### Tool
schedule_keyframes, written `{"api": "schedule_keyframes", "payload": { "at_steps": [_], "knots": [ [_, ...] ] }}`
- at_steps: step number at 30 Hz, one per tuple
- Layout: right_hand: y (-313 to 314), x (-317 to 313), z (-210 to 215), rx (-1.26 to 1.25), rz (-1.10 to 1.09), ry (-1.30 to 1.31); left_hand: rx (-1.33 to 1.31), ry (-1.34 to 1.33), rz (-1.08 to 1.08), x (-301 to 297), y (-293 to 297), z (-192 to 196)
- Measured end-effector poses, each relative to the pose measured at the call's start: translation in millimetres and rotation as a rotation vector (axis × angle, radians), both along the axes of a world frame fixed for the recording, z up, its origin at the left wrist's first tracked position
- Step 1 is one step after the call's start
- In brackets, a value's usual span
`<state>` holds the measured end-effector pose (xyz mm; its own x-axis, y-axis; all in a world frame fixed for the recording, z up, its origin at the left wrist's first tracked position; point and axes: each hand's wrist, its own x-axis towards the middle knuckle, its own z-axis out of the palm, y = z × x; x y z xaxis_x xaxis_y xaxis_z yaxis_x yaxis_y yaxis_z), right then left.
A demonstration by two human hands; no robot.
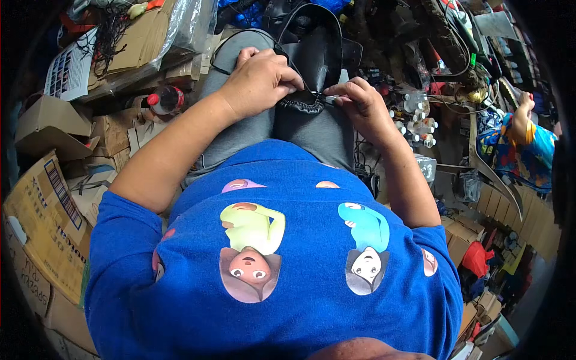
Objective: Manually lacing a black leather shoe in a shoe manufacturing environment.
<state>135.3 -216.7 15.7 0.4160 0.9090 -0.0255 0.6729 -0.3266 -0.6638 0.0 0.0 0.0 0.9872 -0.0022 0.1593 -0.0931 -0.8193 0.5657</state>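
A black leather piece, shaped like a shoe (323,55), lies across my grey-trousered knees. Its near edge (303,107) is gathered and looks stitched. My left hand (261,79) comes over it from the left, thumb and forefinger closed at that edge. From the right, my right hand (362,103) pinches something small beside the same spot; a thin pale sliver shows at its fingertips. Both sets of fingertips are close together, and what they grip is too small to name. A thin black cord (223,46) loops over my left knee and passes behind my left hand.
Flattened cardboard (135,45) and a red-capped bottle (167,100) are on my left. Several small clear bottles (423,127) stand on the right. A curved bar (480,165) and another person's bright-clothed body (528,150) are farther right. Boxes and scraps crowd both sides.
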Motion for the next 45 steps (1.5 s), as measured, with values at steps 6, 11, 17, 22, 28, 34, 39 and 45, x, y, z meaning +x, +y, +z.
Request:
{"api": "schedule_keyframes", "payload": {
  "at_steps": [6, 11, 17, 22, 28, 34, 39, 45],
  "knots": [
    [1, 0, 3, 0.042, -0.05, 0.149, -0.039, -0.109, 0.023, -1, 3, 2],
    [-4, 11, -5, 0.019, -0.126, 0.53, -0.235, -0.117, -0.162, -12, -11, 13],
    [-2, 19, -8, -0.008, -0.165, 0.719, -0.284, -0.114, -0.147, -19, -18, 19],
    [-1, 24, -14, -0.029, -0.158, 0.746, -0.279, -0.17, -0.172, -20, -19, 17],
    [-1, 24, -14, -0.023, -0.187, 0.787, -0.273, -0.299, -0.144, -20, -22, 15],
    [0, 25, -14, -0.032, -0.186, 0.757, -0.269, -0.289, -0.146, -21, -20, 11],
    [4, 21, -4, -0.042, -0.165, 0.706, -0.251, -0.202, -0.127, -23, -6, 15],
    [-4, 17, 19, -0.015, -0.227, 0.747, -0.291, -0.136, 0.141, -23, 26, 27]
  ]
}}
